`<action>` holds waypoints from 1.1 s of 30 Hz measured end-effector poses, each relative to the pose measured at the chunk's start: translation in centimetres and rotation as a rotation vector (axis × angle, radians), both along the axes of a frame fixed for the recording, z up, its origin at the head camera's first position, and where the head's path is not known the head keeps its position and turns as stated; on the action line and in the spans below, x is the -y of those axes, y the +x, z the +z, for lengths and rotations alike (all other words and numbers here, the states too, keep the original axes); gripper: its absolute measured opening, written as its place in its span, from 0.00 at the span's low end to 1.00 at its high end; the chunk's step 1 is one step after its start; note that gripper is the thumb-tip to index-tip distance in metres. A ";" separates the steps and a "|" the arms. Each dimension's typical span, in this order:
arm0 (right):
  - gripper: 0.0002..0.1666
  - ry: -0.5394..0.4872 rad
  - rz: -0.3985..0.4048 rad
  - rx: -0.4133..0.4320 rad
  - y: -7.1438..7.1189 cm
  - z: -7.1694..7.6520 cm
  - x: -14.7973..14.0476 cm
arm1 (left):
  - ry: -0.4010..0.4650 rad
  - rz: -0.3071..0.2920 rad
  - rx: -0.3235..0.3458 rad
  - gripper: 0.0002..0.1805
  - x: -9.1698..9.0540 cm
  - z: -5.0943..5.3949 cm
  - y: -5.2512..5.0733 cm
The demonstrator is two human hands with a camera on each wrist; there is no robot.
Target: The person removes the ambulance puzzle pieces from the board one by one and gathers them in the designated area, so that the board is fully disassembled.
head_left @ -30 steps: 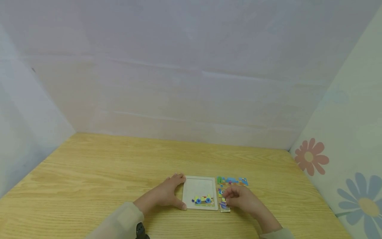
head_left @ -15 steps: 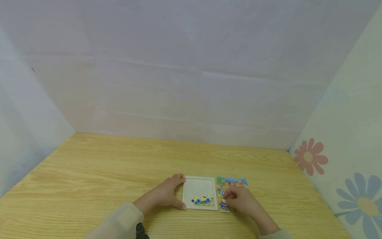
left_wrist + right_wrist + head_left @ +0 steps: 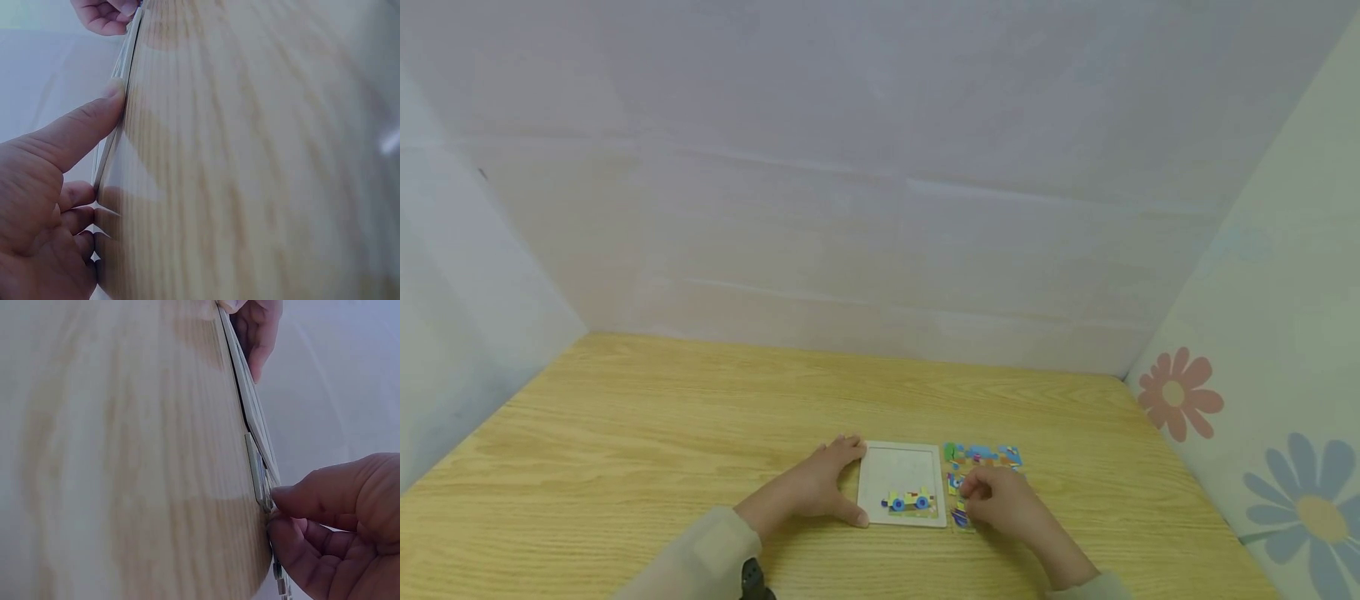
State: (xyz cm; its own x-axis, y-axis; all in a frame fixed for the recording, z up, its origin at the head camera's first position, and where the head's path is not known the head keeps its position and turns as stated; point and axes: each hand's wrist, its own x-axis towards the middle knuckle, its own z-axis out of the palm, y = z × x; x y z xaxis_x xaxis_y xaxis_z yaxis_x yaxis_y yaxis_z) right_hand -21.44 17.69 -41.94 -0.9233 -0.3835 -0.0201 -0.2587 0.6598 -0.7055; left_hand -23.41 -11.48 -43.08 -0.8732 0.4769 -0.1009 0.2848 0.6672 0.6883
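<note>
A square, pale puzzle tray (image 3: 901,471) lies on the table; pieces joined into a yellow vehicle with blue wheels (image 3: 910,502) sit in its lower right part. My left hand (image 3: 823,483) holds the tray's left side, thumb at the near corner and fingers at the far one. Right of the tray, my right hand (image 3: 1003,500) pinches the edge of a purple-and-yellow puzzle piece (image 3: 959,515) between thumb and index finger. In the right wrist view this piece (image 3: 256,469) lies low beside the tray, its far end hidden by the fingertips.
Several loose puzzle pieces (image 3: 981,454), blue, green and orange, lie in a row at the tray's upper right. Another piece (image 3: 954,482) lies just beyond the right fingertips. The wooden table (image 3: 700,417) meets pale walls at the back and sides.
The purple-and-yellow piece has turned and shifted slightly left under my right fingers, with less of it showing. My right hand has drifted a little left; the left hand and tray keep still.
</note>
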 end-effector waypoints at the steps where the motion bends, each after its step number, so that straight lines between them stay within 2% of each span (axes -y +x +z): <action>1: 0.04 0.000 -0.002 0.000 0.0 0.0 0.0 | 0.001 0.001 0.001 0.54 0.0 0.0 0.0; 8: 0.04 0.014 -0.035 -0.008 0.1 0.1 0.0 | 0.005 0.000 0.005 0.54 0.0 0.1 -0.1; 14: 0.04 -0.017 -0.047 0.004 0.1 0.4 0.1 | 0.013 0.000 0.016 0.54 -0.1 0.4 0.0; 26: 0.10 -0.131 -0.029 0.060 -0.1 1.5 0.9 | 0.022 -0.006 0.022 0.55 0.1 0.0 -0.1; 33: 0.10 -0.116 -0.043 0.063 -0.1 1.7 1.8 | 0.017 -0.007 0.021 0.55 0.0 -0.1 0.0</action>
